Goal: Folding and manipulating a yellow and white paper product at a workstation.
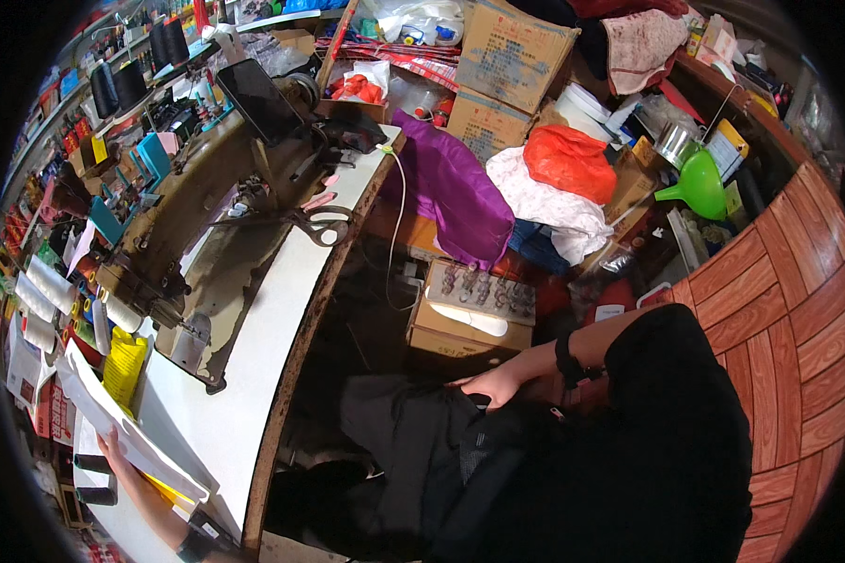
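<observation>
At the lower left, my left hand (115, 456) is closed at the left edge of a bundle of white sheets (133, 427), which stands tilted on the white sewing table (244, 375). A yellow packet (125, 368) lies behind the sheets, and black thread spools (94, 479) are beside my wrist. My right hand (498, 383) is low over my lap, against black cloth (404, 422). One finger points left along the cloth; the other fingers are hidden, so its grip is unclear. A dark band circles my right wrist.
A sewing machine (192, 211) stands on the table, with scissors (324, 225) near the edge. Beyond my right hand, a cardboard box (465, 328) bears several small metal-looking pieces. Purple cloth (455, 192), an orange-red bag (569, 161), a green funnel (699, 186) and stacked cartons (512, 56) crowd the back.
</observation>
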A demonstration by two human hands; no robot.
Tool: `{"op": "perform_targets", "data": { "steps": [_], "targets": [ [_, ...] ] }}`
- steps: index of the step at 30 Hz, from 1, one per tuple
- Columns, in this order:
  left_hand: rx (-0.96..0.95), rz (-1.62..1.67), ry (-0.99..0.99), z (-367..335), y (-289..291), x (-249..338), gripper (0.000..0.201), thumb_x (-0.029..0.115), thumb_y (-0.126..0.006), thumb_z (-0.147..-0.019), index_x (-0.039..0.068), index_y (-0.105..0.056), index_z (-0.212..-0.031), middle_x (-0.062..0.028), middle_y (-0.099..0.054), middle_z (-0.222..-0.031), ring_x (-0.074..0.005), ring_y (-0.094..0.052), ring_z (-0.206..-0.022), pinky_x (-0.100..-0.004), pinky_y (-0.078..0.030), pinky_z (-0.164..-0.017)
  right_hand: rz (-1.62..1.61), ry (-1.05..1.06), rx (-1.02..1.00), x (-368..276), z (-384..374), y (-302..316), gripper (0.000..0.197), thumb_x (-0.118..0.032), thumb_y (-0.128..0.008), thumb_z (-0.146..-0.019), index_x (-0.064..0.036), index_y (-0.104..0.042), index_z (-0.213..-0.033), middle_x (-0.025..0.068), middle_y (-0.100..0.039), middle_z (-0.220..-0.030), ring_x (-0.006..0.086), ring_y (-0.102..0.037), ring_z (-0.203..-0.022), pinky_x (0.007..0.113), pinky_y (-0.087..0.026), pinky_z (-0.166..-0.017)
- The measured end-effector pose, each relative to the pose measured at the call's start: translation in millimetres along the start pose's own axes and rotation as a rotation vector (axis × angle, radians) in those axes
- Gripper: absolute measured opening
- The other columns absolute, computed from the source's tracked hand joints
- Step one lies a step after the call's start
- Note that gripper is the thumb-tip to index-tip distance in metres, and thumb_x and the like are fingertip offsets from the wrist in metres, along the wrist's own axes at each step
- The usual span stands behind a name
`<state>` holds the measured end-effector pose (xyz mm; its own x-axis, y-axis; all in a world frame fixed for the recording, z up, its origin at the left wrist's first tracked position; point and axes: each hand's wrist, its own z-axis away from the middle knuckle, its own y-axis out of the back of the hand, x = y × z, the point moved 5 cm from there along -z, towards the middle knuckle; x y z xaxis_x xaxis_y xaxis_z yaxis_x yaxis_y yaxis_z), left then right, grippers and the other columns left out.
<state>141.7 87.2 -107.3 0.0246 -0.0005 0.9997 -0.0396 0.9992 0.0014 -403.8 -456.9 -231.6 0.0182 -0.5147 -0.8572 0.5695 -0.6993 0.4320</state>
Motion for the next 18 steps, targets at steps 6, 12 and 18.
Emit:
{"op": "perform_targets", "data": {
  "steps": [6, 12, 18],
  "targets": [
    [0.053, -0.010, -0.004, 49.7, -21.0, 38.7, 0.079, 0.041, -0.062, -0.085, 0.011, -0.030, -0.151, -0.0177, -0.047, -0.138, -0.0335, -0.054, -0.117, -0.0421, -0.047, -0.096, 0.067, 0.045, -0.173, -10.6, -8.1, 4.0, 0.071, -0.021, -0.076, -0.079, -0.0012, -0.041, -0.138, 0.0193, -0.025, -0.156, 0.0397, -0.011, -0.147, 0.048, -0.009, -0.122],
    [0.050, -0.033, 0.035, 57.0, -25.7, 39.7, 0.079, 0.039, -0.062, -0.085, 0.011, -0.029, -0.151, -0.0173, -0.048, -0.138, -0.0329, -0.054, -0.118, -0.0414, -0.047, -0.097, 0.336, 0.007, -0.056, -39.9, -1.1, 6.9, 0.040, -0.006, -0.057, -0.087, 0.0012, -0.050, -0.126, 0.0230, -0.012, -0.159, 0.0436, -0.019, -0.145, 0.051, -0.028, -0.117],
    [0.030, -0.007, 0.014, 40.3, -26.4, 28.4, 0.081, 0.041, -0.063, -0.084, 0.012, -0.029, -0.151, -0.0177, -0.045, -0.141, -0.0341, -0.052, -0.120, -0.0428, -0.045, -0.099, 0.917, 0.048, 0.154, -27.0, 18.6, 7.6, 0.023, -0.030, -0.059, -0.083, -0.0086, -0.066, -0.078, 0.0135, -0.058, -0.109, 0.0271, -0.059, -0.099, 0.038, -0.052, -0.071]
  ]
}}
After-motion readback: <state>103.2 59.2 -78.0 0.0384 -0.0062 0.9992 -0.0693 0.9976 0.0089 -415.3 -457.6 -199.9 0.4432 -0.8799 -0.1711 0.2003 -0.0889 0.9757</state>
